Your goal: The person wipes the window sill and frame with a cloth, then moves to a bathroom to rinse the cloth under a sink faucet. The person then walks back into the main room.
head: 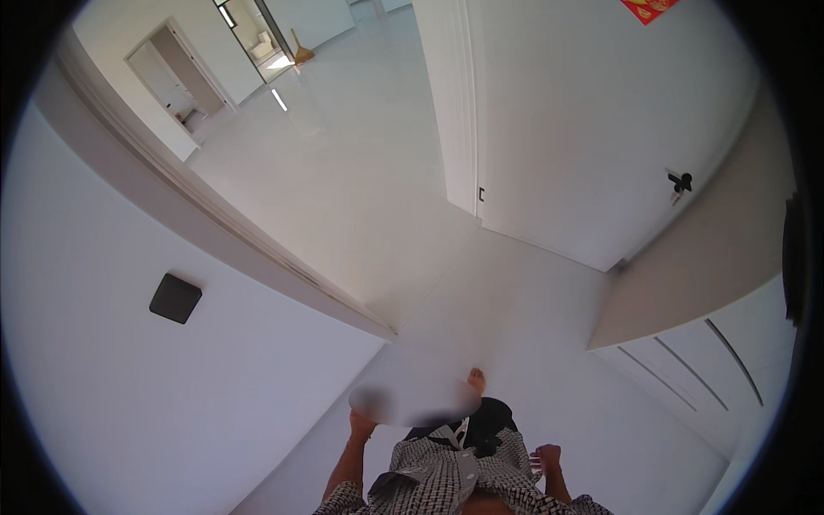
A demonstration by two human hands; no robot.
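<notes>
My left hand (362,424) hangs low beside my body, near the white wall on the left. A blurred patch covers its fingers, so whether it holds anything is hidden. My right hand (549,456) is on the other side of my checked shirt (431,463), with its fingers curled. Pale streaks show at those fingers, too small to make out. One bare foot (476,380) is on the pale floor (444,322) just before a doorway. Swung to the right of that doorway, a white door (566,129) stands open, with a black handle (679,182) and keys hanging from it.
A dark square wall plate (176,298) is on the left wall, beside the door frame (257,257). To the right is a white cabinet front (702,367) with long dark strips. Across the farther room, a broom (300,51) leans near a doorway with a toilet (262,45) beyond.
</notes>
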